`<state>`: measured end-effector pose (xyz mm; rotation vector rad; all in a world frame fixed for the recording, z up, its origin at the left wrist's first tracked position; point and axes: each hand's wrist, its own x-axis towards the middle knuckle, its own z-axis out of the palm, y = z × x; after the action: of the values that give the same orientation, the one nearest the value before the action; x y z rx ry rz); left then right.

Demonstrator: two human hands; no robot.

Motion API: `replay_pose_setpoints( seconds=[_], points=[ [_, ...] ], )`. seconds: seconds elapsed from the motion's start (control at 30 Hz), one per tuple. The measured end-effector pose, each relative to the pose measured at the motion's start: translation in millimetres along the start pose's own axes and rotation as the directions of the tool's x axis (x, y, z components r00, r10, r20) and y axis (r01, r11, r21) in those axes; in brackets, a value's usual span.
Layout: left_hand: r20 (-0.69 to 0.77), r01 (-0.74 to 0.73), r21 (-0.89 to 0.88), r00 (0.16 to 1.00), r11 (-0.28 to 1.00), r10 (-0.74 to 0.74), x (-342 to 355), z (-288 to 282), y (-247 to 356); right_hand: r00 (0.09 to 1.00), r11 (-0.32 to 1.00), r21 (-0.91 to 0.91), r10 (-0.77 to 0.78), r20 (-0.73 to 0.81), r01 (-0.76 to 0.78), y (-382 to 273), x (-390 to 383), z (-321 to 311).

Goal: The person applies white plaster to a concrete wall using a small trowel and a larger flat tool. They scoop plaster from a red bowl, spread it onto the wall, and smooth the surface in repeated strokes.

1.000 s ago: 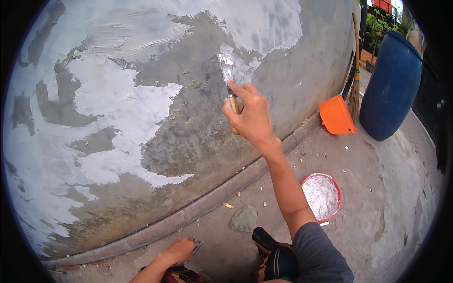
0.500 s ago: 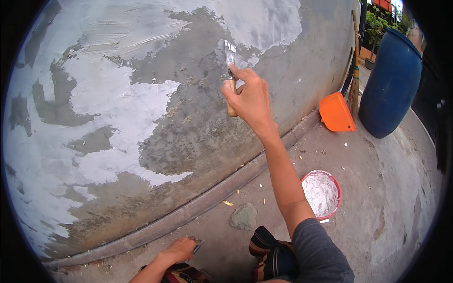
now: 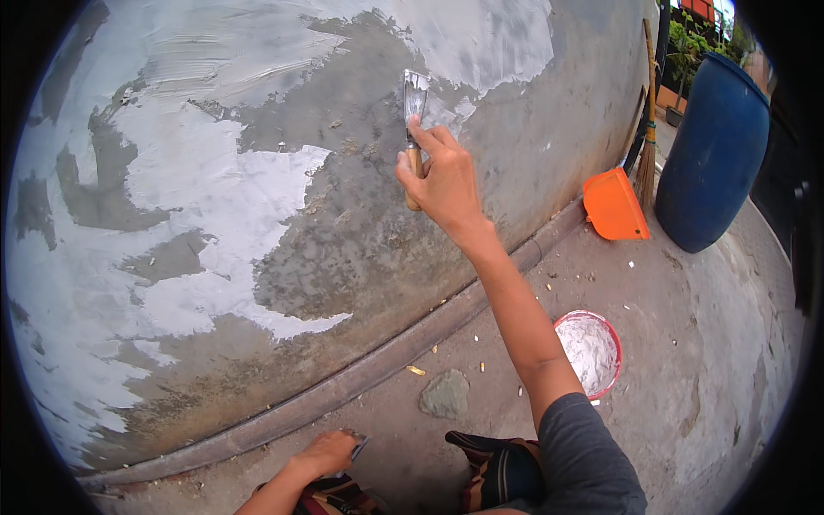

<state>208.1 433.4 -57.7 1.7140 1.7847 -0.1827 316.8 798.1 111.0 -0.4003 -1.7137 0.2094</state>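
Observation:
My right hand (image 3: 442,176) is closed round the wooden handle of a putty knife (image 3: 414,107), its forefinger stretched along the metal blade. White paste smears the blade, which is against or very close to a bare grey patch of the wall (image 3: 335,193). Broad coats of white filler (image 3: 202,159) cover the wall to the left and above. Low down near the floor, my left hand (image 3: 324,453) grips a flat, dark-edged metal tool (image 3: 359,447); most of it is hidden by the fingers, so its exact kind is unclear.
A red-rimmed tub of white paste (image 3: 592,352) stands on the floor beside my right arm. Near it lies a flat stone (image 3: 445,394). An orange dustpan (image 3: 615,204), a broom (image 3: 647,154) and a blue barrel (image 3: 714,154) stand farther right. A low ledge (image 3: 369,365) edges the wall.
My right hand has shifted slightly left with the putty knife, and the blade now shows more of its broad face. The left hand stays in place.

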Motion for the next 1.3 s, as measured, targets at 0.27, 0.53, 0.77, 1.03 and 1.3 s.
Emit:
replay_pose_setpoints(
  seconds=[0.27, 0.53, 0.77, 1.03, 1.3],
  points=[
    [0.031, -0.006, 0.048, 1.0, 0.999, 0.004, 1, 3, 0, 0.969, 0.979, 0.086, 0.167, 0.181, -0.185, -31, -39, -30],
    [0.0, 0.059, -0.028, 0.998, 0.998, -0.059, 3, -18, 9, 0.952, 0.993, -0.029, 0.119, 0.282, -0.116, -17, -24, -33],
    [-0.449, -0.051, -0.56, 0.857, 0.827, -0.252, 21, -29, 3, 0.509, 0.046, 0.511, 0.196, 0.838, -0.859, -26, -124, -65],
    [-0.292, -0.323, -0.946, 0.817, 0.026, -0.498, 29, -42, -1, 0.516, 0.424, 0.393, 0.23, 0.825, -0.816, -37, -232, -55],
    [-0.165, -0.3, -0.916, 0.886, -0.265, -0.434, 33, -45, 11, 0.758, 0.858, 0.386, 0.007, 0.652, -0.339, -52, -262, -33]
  ],
)
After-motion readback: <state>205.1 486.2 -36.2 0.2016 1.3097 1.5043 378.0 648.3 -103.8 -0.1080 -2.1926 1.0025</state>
